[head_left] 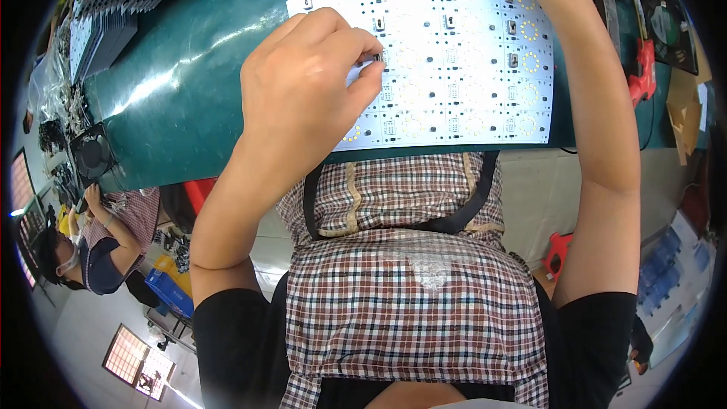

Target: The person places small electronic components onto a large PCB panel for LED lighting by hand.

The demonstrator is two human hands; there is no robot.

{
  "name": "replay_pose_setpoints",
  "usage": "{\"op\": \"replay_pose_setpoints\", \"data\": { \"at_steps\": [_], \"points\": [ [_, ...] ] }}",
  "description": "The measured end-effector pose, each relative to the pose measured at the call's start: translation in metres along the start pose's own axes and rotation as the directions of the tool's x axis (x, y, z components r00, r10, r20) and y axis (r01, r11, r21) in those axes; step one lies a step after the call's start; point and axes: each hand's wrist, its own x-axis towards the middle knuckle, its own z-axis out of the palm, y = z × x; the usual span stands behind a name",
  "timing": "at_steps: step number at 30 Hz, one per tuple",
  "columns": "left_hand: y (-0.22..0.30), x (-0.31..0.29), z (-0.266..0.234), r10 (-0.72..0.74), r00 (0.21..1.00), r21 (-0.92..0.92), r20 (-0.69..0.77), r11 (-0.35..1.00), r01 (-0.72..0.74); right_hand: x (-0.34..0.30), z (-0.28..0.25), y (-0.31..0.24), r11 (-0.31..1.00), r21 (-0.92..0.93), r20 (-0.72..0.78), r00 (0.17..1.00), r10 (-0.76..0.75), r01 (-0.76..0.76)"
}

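At the near edge of a green-topped workbench (189,129), a worker in a checked apron (416,318) holds the left hand (310,79) over a white circuit-board panel (420,76), thumb and forefinger pinched on what appears to be a small dark component (378,57), mostly hidden by the fingertips. So narrow a grip likely suits a part that small, and the raised wrist seems to keep the palm off the board. The panel lies flat, printed face up, its lower side just beside the bench edge, presumably for easy reach. Switch-like components (449,21) stand in the upper rows, near rings of yellow dots (523,27). The right forearm (606,98) stretches past the panel's right side; the right hand lies beyond the upper border, so its state cannot be told. A stack of boards (106,38) stands at upper left, well apart, perhaps to leave working room. At right, near the forearm, rests a red tool (644,72). Another worker (110,257) appears farther left.
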Motion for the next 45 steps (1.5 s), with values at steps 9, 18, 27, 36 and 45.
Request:
{"op": "replay_pose_setpoints", "data": {
  "at_steps": [9,18,27,36,45],
  "points": [
    [0.012,0.013,-0.009,0.085,0.986,0.233,0.146,0.965,-0.118,-0.005,-0.001,-0.005,0.999,0.001,-0.028,0.999,-0.047,0.047],
    [0.017,0.016,-0.007,0.148,0.981,0.266,0.127,0.948,-0.178,-0.006,0.000,-0.005,0.999,-0.037,-0.050,0.999,0.005,-0.007],
    [0.009,0.013,-0.012,0.122,0.977,0.130,0.175,0.981,-0.146,-0.024,-0.039,-0.010,0.980,0.188,-0.188,0.982,-0.027,0.063],
    [0.005,0.005,-0.004,0.125,0.986,0.147,0.108,0.979,-0.140,-0.065,-0.084,-0.054,0.857,0.398,0.128,0.945,0.301,-0.327],
    [0.003,0.009,-0.007,0.141,0.980,0.094,0.140,0.984,-0.154,-0.128,-0.078,-0.051,0.700,0.678,0.233,0.969,0.083,-0.223]
  ]
}}
